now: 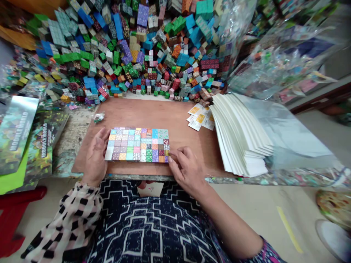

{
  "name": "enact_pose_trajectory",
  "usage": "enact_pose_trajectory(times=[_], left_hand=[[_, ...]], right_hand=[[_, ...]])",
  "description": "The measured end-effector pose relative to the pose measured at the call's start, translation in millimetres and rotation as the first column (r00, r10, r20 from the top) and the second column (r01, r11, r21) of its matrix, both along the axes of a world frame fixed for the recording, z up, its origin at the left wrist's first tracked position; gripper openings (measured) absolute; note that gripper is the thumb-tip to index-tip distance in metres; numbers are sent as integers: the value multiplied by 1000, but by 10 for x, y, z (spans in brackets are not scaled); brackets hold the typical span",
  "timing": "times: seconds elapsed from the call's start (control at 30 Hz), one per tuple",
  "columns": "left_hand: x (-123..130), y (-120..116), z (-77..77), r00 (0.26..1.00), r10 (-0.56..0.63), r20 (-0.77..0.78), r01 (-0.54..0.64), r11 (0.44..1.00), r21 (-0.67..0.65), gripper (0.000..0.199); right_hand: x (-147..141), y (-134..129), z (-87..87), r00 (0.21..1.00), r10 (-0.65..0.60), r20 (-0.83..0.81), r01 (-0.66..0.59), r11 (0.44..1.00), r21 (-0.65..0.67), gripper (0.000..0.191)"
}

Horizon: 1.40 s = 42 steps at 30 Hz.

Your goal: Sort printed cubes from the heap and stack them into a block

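Two hands flank grid of coloured blocks [137,145], lying on wooden board [153,113], long axis running left-right before you. Your left hand [95,157] open, palm against grid's left end. Your right hand [186,170] curled at right end, fingertips [172,155] touching; whether gripping, cannot tell.

Head-worn view from just above the person's lap [153,223], forward and down onto a grid of coloured blocks [137,144], close up
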State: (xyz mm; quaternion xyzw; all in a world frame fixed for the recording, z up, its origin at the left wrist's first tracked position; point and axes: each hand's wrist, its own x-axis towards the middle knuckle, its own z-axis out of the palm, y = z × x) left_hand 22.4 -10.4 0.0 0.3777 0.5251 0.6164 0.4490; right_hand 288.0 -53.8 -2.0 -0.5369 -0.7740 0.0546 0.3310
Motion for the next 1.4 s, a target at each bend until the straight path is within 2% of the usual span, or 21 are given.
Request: enact_pose_trajectory(times=[0.27, 0.63, 0.87, 1.07, 1.3, 1.4], left_hand=[[8, -3, 13, 1000, 16, 4, -16, 1000, -26, 65], [-5, -3, -4, 1000, 0, 17, 0, 1000, -31, 64], [-9, 2, -11, 1000, 6, 11, -6, 1000, -13, 58], [3, 0, -1, 1000, 2, 6, -2, 1000, -5, 60], [-5, -1, -8, 1000, -3, 11, 3, 1000, -14, 59], [-8, 2, -16, 1000, -8, 21, 8, 1000, -8, 63]], right_hand=[[-36, 116, 2, 996, -62, 70, 64, 998, -27, 30], [-31, 276, -28, 994, -63, 84, 72, 991, -115, 43], [-44, 400, 35, 990, -104, 93, 109, 993, -45, 40], [-46, 462, -23, 991, -80, 108, 89, 992, -88, 37], [-63, 547, 107, 981, -140, 133, 150, 987, -66, 41], [-69, 605, 84, 980, -148, 129, 159, 985, -74, 43]])
